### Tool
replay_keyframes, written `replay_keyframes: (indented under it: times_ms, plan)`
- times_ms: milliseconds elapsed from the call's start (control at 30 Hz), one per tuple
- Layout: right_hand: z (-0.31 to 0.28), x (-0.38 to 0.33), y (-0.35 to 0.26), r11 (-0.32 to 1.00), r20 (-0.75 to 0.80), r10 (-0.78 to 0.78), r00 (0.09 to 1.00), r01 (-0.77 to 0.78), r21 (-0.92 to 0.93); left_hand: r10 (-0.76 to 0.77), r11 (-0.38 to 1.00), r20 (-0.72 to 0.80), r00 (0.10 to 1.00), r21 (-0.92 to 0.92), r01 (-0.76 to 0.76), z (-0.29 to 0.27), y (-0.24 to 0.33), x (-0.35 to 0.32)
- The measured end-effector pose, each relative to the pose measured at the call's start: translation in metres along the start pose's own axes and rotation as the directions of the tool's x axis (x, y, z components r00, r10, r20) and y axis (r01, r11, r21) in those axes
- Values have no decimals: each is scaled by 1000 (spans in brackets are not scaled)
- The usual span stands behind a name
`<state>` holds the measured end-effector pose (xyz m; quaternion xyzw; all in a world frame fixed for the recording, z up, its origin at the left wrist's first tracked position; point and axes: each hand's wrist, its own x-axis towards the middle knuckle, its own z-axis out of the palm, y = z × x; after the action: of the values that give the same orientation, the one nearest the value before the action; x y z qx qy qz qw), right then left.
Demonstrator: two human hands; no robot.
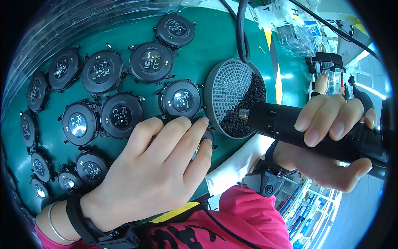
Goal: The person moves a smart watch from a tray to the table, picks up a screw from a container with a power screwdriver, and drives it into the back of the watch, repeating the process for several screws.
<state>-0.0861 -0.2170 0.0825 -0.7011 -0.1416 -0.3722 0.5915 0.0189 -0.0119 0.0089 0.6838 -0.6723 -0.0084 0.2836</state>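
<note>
Tabletop (195, 41) of smooth, deep green, faintly glossy, spread beneath the left hand (151, 174) and out ahead of both hands. Pink cloth shirt (257, 216) with black print, between the wrists. Left hand knuckles up, fingers bent and slightly apart, draped over one black round watch case (209, 135), mostly hidden by them. Pinched or merely covered underneath: cannot tell.

Right hand (329, 118) wrapped around a powered screwdriver (282, 124), a thick black cylinder with a stepped collar, fingers across the top and thumb below. Shallow round tray (230, 81) just ahead of the left fingertips, matte grey, with a raised rim and a bed dimpled in close rows. Ahead of the right hand, a striped tape (278, 83) in yellow and black, flat on the green.

More watch cases (102, 71) ahead of the left hand and off to its left, backs up: flat dark discs, glossy centres within duller rings, short lugs jutting out at opposite ends. Silvery metal tip (243, 114) on the screwdriver, pointed away from the right hand, over the tray. Tiny black screws (244, 106), heaped like coarse grit along the tray's side nearer the right hand.
</note>
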Motion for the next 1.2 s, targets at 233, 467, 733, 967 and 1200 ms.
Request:
replay_keyframes:
  times_ms: [233,467,733,967,1200]
  plan:
    - [4,0,-9,978,-142,-73,987,99,186,8,1000,9,1000,0,-8,-1,0,1]
    - [15,0,-4,991,-39,-43,998,47,123,3,1000,-3,1000,-2,-3,0,0,0]
    - [20,1,-1,999,109,-33,994,29,32,2,1000,2,1000,-16,-2,0,1,0]
    - [21,3,-3,998,230,-7,973,20,-57,-17,996,-18,1000,-87,16,2,2,0]
    - [13,21,-10,985,497,161,853,-106,-137,9,999,-23,1000,-45,-10,5,-1,-2]
